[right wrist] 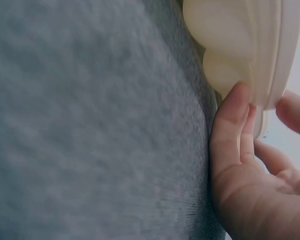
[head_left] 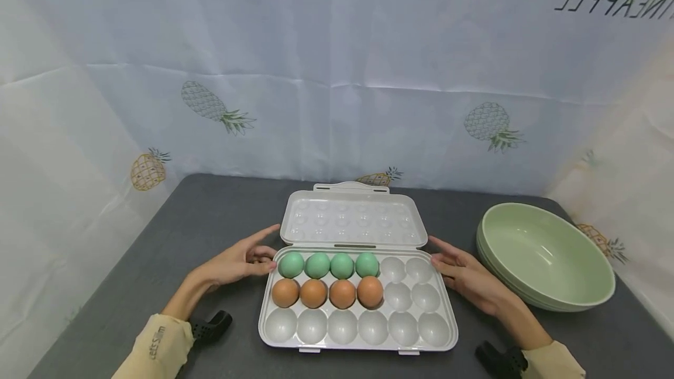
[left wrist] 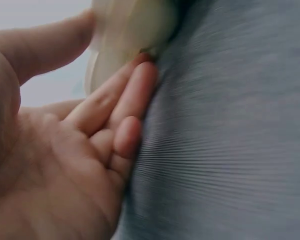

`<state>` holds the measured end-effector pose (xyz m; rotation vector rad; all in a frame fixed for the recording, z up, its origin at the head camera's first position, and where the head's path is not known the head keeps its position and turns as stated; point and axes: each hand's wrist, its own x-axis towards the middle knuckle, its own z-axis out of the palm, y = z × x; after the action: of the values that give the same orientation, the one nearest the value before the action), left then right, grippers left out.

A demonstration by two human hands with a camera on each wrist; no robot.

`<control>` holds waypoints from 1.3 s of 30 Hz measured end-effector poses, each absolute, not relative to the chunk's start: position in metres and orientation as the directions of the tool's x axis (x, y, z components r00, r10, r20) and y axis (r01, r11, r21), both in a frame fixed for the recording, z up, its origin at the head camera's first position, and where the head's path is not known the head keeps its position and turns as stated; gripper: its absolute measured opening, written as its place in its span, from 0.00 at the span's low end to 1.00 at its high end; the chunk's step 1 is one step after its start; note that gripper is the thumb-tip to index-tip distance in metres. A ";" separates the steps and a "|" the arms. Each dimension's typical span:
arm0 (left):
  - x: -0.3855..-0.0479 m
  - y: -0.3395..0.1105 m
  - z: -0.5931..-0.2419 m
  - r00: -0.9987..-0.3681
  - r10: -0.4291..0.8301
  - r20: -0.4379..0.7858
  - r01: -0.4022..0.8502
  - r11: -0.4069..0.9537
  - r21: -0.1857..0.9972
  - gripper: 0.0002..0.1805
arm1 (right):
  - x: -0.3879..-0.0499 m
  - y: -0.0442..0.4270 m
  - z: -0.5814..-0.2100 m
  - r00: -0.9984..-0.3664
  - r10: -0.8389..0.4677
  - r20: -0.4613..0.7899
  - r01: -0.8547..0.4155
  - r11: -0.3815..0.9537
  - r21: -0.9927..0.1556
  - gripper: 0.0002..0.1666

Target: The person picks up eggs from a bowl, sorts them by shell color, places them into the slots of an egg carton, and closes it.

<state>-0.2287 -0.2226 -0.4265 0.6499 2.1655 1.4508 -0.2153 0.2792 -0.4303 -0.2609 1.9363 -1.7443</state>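
Observation:
A white plastic egg tray [head_left: 359,346] lies on the table with its hinged lid [head_left: 354,238] folded back. Several green eggs [head_left: 342,266] fill the left of its back row; several brown eggs [head_left: 343,293] sit in the middle row. The front row and right-hand cups hold nothing. My left hand [head_left: 231,263] grips the tray's left edge, thumb at the rim, index finger stretched toward the lid's corner. On the opposite edge, my right hand [head_left: 468,279] holds the tray between thumb and fingers. The right wrist view shows those fingertips [right wrist: 238,95] against the tray's rounded underside.
Pale green bowls [head_left: 547,256], stacked, stand on the right of the dark grey tabletop [head_left: 221,215]. A pineapple-printed cloth [head_left: 337,133] hangs behind the table and along its sides. The left wrist view is blurred around the tray.

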 end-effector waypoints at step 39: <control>-0.218 -0.216 -0.448 -0.829 0.488 0.274 0.346 0.062 0.936 0.41 | -0.211 0.267 -0.426 -0.923 -0.299 -0.243 0.220 0.108 -0.969 0.41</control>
<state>-0.2185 -0.2156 -0.4477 0.8700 2.2031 1.8860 -0.2108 0.2674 -0.4259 -0.0764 2.0147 -1.8703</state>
